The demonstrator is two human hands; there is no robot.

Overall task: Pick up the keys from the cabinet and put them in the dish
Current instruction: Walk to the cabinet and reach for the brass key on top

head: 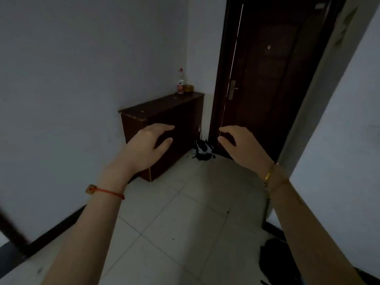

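Observation:
A dark wooden cabinet stands against the white wall, some way ahead of me. On its far end sits a small amber dish beside a clear bottle with a red cap. A small faint object, possibly the keys, lies on the top near the bottle; it is too dim to tell. My left hand and my right hand are held out in front of me, fingers apart and empty, well short of the cabinet top.
A dark door with a brass handle plate stands right of the cabinet. A black and white bag lies on the tiled floor by the door. Another dark object lies on the floor at lower right.

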